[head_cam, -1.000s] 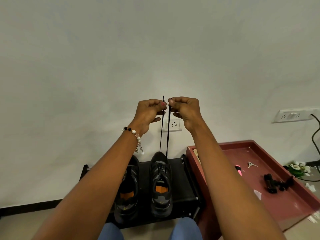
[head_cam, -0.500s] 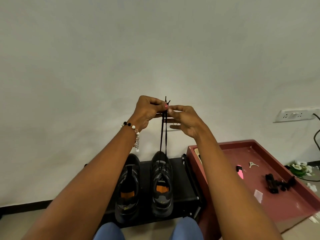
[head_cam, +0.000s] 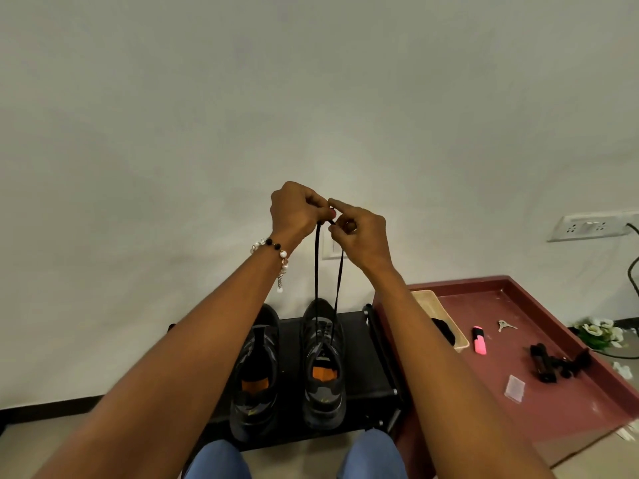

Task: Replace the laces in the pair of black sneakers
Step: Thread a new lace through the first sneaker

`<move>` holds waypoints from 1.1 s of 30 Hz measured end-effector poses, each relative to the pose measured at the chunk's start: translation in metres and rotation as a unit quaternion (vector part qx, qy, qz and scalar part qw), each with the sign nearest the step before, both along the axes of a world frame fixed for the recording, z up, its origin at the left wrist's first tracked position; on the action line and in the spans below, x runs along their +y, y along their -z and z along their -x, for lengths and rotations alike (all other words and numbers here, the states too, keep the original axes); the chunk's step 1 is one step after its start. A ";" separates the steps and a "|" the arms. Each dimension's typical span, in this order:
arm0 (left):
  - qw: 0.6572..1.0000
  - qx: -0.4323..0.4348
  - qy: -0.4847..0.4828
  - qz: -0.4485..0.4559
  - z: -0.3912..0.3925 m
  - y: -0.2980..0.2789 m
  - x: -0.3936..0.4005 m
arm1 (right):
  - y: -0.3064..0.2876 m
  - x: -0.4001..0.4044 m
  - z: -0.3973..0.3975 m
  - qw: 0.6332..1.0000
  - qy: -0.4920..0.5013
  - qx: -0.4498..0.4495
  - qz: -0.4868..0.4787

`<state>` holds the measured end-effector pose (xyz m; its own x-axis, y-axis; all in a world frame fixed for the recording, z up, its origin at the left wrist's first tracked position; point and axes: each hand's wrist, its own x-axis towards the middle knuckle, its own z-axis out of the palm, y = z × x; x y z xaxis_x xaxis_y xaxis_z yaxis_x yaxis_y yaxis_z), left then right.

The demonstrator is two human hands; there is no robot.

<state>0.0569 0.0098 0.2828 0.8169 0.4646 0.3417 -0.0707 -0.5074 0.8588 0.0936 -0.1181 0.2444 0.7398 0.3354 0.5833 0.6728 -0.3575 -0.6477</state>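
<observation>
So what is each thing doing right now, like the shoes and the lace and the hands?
Left hand: raised, pinches the lace ends.
Right hand: raised, pinches the lace ends.
Black lace: two strands pulled up taut from the right sneaker.
Right sneaker: upright on the black rack, laced.
Left sneaker: upright on the rack, untouched.
Pink highlighter: lying flat, capped.
Keys: lying loose.

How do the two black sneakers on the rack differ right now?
The right sneaker has a lace running up from it to both hands; the left sneaker shows no raised lace. The left sneaker sits nearer the camera. Both are black with orange insoles, toes toward the wall.
</observation>
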 end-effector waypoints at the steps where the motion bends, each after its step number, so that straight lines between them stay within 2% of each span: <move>1: 1.000 0.002 -0.003 0.006 0.000 -0.001 -0.001 | 0.000 0.001 -0.002 0.999 0.014 -0.019 0.022; 4: 1.000 0.007 -0.008 0.019 0.001 0.000 -0.002 | 0.002 0.003 -0.005 0.997 0.035 -0.049 0.053; 9: 1.000 -0.018 0.007 0.006 0.004 0.007 0.000 | 0.004 0.003 -0.005 0.999 0.031 -0.027 0.027; 12: 0.999 -0.005 0.004 0.043 0.005 0.008 -0.003 | 0.002 0.003 -0.009 0.998 0.017 0.026 0.046; 15: 0.991 0.010 -0.030 0.131 0.006 0.005 -0.006 | 0.000 0.001 -0.011 0.998 0.037 0.009 0.057; 18: 0.962 0.039 0.007 0.271 0.010 -0.001 -0.007 | -0.002 -0.005 -0.008 1.000 0.020 0.019 -0.013; 24: 0.895 0.096 0.039 0.434 0.010 0.000 -0.007 | 0.002 -0.007 -0.004 0.993 -0.039 0.031 -0.106; 30: 0.850 0.144 0.078 0.501 0.009 0.001 -0.002 | 0.011 -0.006 -0.006 0.990 -0.032 -0.005 -0.137; 33: 0.841 0.164 0.075 0.510 0.009 0.001 -0.001 | 0.013 -0.005 -0.007 0.991 -0.050 -0.001 -0.124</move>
